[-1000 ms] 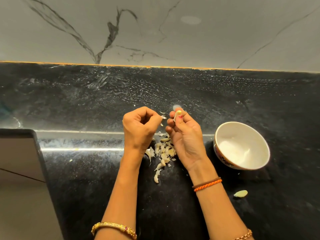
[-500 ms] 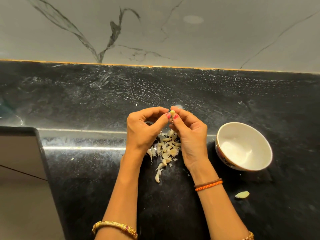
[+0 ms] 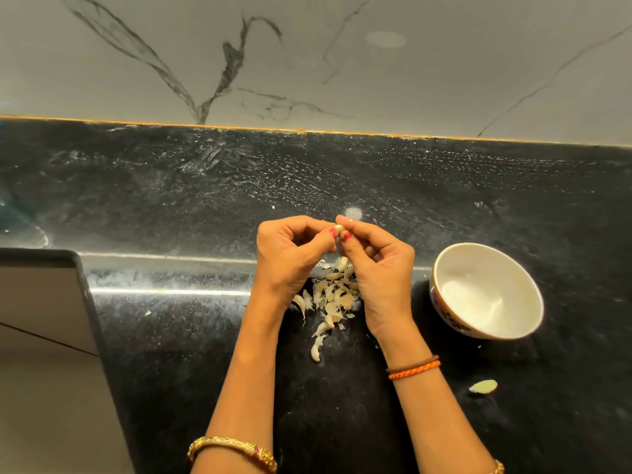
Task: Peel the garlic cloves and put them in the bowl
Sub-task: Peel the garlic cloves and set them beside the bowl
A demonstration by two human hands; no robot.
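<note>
Garlic clove being pinched between fingertips of both hands, above black countertop, up over pile of garlic skins and cloves. Left hand curling thumb and forefinger tightly onto clove's left side, remaining fingers folding into palm. Right hand closing thumb and forefinger on clove's right side, other fingers bending loosely beneath. Thumbs with red-painted nails meeting at clove, almost touching each other. Only a small pale tip of clove showing between fingertips; whether skin is still on it, cannot tell.

Pile lying on countertop directly below and between both wrists, trailing toward viewer with one curved pale piece at near end. Bowl sitting on countertop just right of right hand, apart from it, white inside, patterned band showing on outer wall; contents not showing as anything distinct. Single greenish piece lying alone on countertop nearer viewer than bowl, right of right forearm.

Gold bangle circling left forearm; brown and orange thread bands circling right wrist. Marble-patterned wall rising behind countertop. Dark-edged panel occupying left side.
</note>
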